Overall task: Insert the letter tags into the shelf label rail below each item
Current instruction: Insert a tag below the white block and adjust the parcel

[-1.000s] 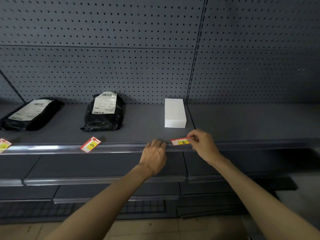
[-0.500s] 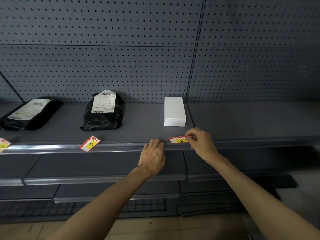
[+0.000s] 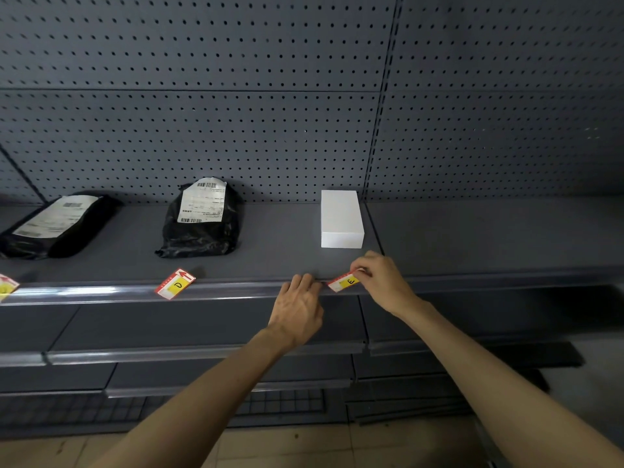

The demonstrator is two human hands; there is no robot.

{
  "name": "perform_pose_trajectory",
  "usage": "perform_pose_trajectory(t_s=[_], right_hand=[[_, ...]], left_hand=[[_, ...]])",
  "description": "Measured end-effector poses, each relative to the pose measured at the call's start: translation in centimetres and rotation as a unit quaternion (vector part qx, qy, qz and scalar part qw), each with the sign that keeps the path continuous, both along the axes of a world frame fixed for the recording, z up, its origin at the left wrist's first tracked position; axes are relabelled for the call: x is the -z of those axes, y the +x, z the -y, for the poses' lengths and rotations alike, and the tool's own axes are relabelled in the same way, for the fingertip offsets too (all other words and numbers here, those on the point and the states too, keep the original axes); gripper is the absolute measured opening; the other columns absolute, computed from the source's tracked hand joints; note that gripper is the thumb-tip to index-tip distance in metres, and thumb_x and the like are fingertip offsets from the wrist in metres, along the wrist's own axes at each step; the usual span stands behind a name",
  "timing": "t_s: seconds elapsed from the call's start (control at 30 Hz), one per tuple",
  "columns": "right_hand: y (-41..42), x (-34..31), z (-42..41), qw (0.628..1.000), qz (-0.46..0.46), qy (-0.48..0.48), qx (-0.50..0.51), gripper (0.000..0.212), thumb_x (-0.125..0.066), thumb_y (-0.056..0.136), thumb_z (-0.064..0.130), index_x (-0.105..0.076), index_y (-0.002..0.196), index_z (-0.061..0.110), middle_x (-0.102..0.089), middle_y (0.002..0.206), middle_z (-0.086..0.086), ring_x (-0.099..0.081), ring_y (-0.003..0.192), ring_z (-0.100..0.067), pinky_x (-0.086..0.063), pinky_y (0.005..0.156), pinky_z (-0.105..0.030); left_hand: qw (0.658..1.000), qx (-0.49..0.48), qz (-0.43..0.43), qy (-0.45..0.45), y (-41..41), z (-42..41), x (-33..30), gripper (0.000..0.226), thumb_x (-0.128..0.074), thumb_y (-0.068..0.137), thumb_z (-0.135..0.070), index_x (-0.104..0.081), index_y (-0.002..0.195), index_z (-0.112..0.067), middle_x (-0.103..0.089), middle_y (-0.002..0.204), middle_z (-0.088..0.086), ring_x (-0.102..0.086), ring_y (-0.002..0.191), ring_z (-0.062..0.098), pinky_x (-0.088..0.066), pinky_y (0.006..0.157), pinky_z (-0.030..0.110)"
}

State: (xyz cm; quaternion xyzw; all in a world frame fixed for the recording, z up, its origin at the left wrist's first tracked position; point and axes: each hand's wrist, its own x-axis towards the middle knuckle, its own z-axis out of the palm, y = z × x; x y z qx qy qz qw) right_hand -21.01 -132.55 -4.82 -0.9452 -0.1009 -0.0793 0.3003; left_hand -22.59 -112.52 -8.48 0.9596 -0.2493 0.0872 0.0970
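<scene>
My right hand (image 3: 381,282) pinches the right end of the red and yellow E tag (image 3: 343,282), held tilted at the shelf's clear label rail (image 3: 101,293), just below the white box (image 3: 341,217). My left hand (image 3: 299,307) rests on the rail immediately left of that tag, fingertips curled over its top edge. The D tag (image 3: 175,283) sticks slanted in the rail below the middle black parcel (image 3: 202,221). Another tag (image 3: 6,287) shows at the left edge, below the left black parcel (image 3: 57,224).
A grey pegboard wall (image 3: 270,113) backs the shelf. To the right of the white box the shelf board (image 3: 489,231) is bare. Lower shelves (image 3: 169,352) with their own rails step out below, and a tiled floor (image 3: 304,447) lies underneath.
The E tag has tipped, its right end now higher, and my right hand has shifted slightly with it. My left hand stays on the rail.
</scene>
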Motion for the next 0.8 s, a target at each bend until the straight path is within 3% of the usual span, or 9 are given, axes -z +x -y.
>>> perform_pose_trajectory(t_s=[0.1,0.27,0.33,0.43,0.53,0.8], right_hand=[[0.3,0.3,-0.1,0.999,-0.001,-0.047,-0.010,0.014,-0.057,0.093,0.007,-0.070,0.088,0.007,-0.056,0.086,-0.008,-0.057,0.077,-0.019,-0.053,0.071,-0.041],[0.2,-0.2,0.1,0.998,-0.023,-0.057,0.002,0.011,-0.061,0.092,0.012,-0.066,0.099,0.007,-0.059,0.099,-0.005,-0.062,0.087,-0.018,-0.055,0.077,-0.034],[0.1,-0.8,0.0,0.997,-0.016,-0.077,0.013,0.026,-0.064,0.091,0.022,-0.061,0.112,0.008,-0.057,0.108,-0.003,-0.063,0.091,-0.017,-0.056,0.079,-0.032],[0.3,-2.5,-1.5,0.992,0.037,-0.120,0.014,0.025,-0.059,0.092,0.033,-0.060,0.106,0.012,-0.057,0.104,0.000,-0.062,0.083,-0.015,-0.050,0.069,-0.028],[1.0,-4.3,-5.3,0.983,0.074,-0.165,-0.014,0.027,-0.055,0.092,0.039,-0.062,0.093,0.014,-0.060,0.093,0.000,-0.057,0.084,-0.018,-0.040,0.063,-0.028],[1.5,-9.0,-23.5,0.964,0.132,-0.182,-0.142,0.036,-0.053,0.090,0.047,-0.062,0.086,0.012,-0.062,0.090,-0.004,-0.056,0.088,-0.022,-0.049,0.068,-0.037]], left_hand=[[1.000,0.002,-0.004,-0.003,0.3,0.0,-0.1,0.041,-0.050,0.088,-0.024,-0.049,0.128,-0.015,-0.049,0.125,0.005,-0.044,0.113,0.022,-0.039,0.100,0.036],[1.000,0.004,-0.021,0.002,1.4,-0.3,-0.6,0.036,-0.051,0.089,-0.025,-0.052,0.124,-0.015,-0.051,0.123,0.005,-0.045,0.111,0.023,-0.040,0.100,0.037],[1.000,0.011,-0.028,-0.007,1.8,-0.8,-1.3,0.034,-0.050,0.090,-0.024,-0.054,0.122,-0.014,-0.052,0.122,0.006,-0.047,0.112,0.024,-0.040,0.098,0.038],[0.999,0.001,-0.022,-0.031,2.3,-2.4,-3.0,0.023,-0.048,0.089,-0.024,-0.055,0.108,-0.012,-0.058,0.112,0.008,-0.052,0.106,0.028,-0.042,0.090,0.039],[0.999,-0.030,0.002,-0.032,3.1,-6.1,-4.9,0.021,-0.051,0.088,-0.030,-0.058,0.099,-0.013,-0.062,0.104,0.008,-0.055,0.103,0.029,-0.043,0.086,0.040],[0.985,-0.164,0.036,-0.044,1.1,-24.0,-11.4,0.027,-0.053,0.089,-0.040,-0.064,0.093,-0.015,-0.067,0.102,0.008,-0.058,0.103,0.028,-0.045,0.089,0.040]])
